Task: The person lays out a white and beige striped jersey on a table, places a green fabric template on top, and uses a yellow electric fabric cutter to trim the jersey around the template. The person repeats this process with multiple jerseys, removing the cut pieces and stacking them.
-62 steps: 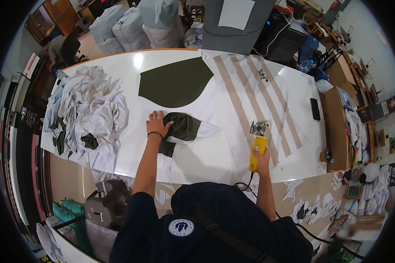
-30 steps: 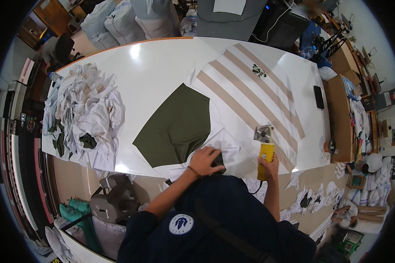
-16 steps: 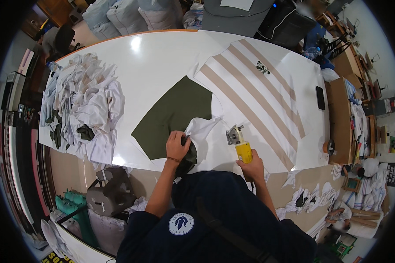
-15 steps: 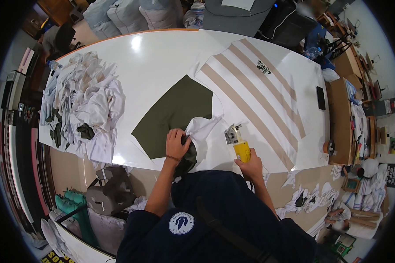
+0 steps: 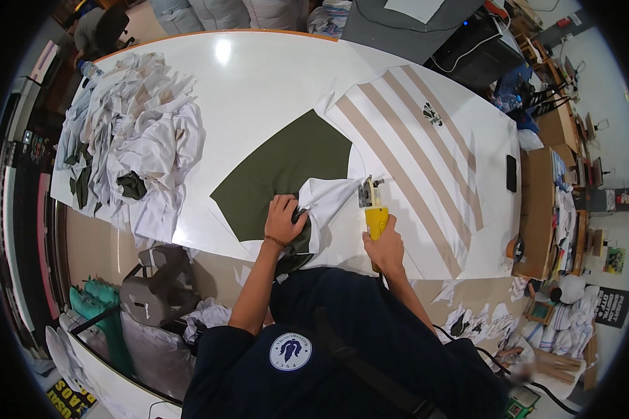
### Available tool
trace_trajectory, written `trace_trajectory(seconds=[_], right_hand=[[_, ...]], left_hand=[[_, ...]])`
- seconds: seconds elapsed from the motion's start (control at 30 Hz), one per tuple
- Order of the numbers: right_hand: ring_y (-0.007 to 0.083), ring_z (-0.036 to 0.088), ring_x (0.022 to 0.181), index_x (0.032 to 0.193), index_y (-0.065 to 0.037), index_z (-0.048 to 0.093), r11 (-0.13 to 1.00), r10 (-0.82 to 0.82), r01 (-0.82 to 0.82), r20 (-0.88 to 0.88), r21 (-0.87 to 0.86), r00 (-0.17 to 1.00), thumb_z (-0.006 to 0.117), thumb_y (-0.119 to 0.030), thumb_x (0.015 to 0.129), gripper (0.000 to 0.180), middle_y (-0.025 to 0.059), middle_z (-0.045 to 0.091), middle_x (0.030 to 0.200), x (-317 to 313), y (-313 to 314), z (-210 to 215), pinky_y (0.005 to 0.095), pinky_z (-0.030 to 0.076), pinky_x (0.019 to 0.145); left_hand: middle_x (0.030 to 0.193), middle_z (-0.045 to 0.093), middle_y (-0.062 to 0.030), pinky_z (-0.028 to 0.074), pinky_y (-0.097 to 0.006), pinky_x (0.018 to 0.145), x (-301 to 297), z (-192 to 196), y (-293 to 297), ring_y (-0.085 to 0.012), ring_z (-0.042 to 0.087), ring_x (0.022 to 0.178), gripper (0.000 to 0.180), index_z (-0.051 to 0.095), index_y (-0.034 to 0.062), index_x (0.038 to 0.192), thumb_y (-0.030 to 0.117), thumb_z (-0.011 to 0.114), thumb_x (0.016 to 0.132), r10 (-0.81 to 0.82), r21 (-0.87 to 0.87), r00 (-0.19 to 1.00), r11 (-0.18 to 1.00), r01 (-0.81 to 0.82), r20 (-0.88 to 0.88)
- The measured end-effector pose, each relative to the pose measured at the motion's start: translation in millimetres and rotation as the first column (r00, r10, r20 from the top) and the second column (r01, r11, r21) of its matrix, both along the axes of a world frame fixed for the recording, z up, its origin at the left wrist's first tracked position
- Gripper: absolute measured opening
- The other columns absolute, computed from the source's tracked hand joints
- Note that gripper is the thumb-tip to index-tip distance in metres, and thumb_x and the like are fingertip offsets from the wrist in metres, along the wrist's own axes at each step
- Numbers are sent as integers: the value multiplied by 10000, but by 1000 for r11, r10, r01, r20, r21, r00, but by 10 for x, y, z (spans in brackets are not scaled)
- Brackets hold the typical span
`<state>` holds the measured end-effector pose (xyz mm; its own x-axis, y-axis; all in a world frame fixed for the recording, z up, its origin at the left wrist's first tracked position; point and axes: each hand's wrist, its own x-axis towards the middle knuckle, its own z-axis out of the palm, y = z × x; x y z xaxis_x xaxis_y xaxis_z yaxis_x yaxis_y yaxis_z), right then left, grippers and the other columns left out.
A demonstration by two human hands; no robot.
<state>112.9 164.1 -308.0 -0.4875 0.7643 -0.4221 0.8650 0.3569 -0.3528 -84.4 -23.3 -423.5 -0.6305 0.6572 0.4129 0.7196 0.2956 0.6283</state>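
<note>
My right hand is closed round the yellow body of an electric fabric cutter. Its metal head points away from me, close to the right edge of a white fabric flap. To the left, my left hand grips bunched cloth at the near side of a dark green fabric panel. The green panel lies flat beyond that hand, with a white margin around it. Right of the cutter, a white panel with beige stripes is spread out and bears a small dark emblem.
A large heap of white and beige cloth covers the left end of the white table. A black phone lies near the right edge. A grey chair stands below the left front edge. Fabric scraps lie below, right.
My right hand has brought the cutter leftward and turned it straighter, up to the white flap. My left hand keeps its grip on the cloth. The whole view has shifted slightly.
</note>
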Motion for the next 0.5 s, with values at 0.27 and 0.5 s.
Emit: trace_trajectory(seconds=[0.27, 0.5], right_hand=[[507, 682, 956, 1354, -29, 354, 999, -38, 37, 33, 7, 999, 737, -318, 835, 707, 322, 687, 1012, -151, 61, 10, 568, 540, 855], [503, 685, 961, 1362, -52, 367, 999, -34, 33, 29, 35, 999, 748, -320, 820, 715, 311, 687, 1030, -164, 137, -36, 562, 546, 861]], left_hand=[[1057, 604, -126, 466, -445, 871, -25, 54, 0, -342, 563, 993, 296, 633, 21, 955, 193, 774, 761, -10, -2, 999, 1000, 10, 40], [1055, 601, -132, 465, -449, 874, -37, 39, -9, -347, 558, 1000, 295, 630, 17, 941, 197, 776, 757, -12, -9, 998, 1000, 13, 55]])
